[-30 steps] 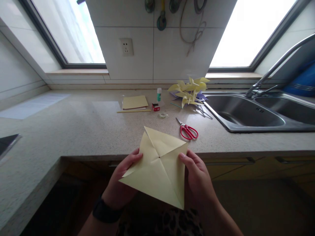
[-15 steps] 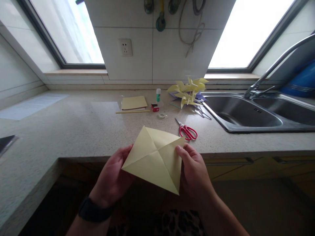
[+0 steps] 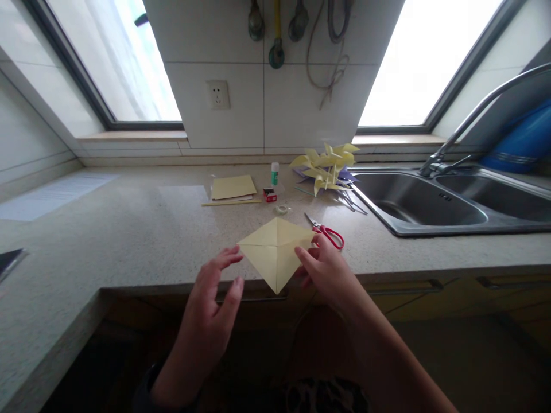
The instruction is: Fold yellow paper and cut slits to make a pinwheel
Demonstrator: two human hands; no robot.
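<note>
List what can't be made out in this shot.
Head view only:
- Glue stick label: too small.
- Red box contents: too small.
- Right hand grip on yellow paper: fingertips hidden beneath it.
- Blue container: cut off by right edge.
- Hanging tools: cropped by top edge.

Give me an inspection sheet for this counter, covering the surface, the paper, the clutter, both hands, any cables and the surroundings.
Surface: speckled countertop, paper sheets at its far left.
Job's things: creased yellow paper square, lying over the counter's front edge.
Clutter: red scissors, tape roll, glue stick, small red box, yellow paper stack, folded pinwheels.
Hands: left hand open, fingertips at the square's left corner; right hand on its right corner.
Cables: cord hanging on the wall.
Surroundings: double sink, faucet, wall socket, two windows.
</note>
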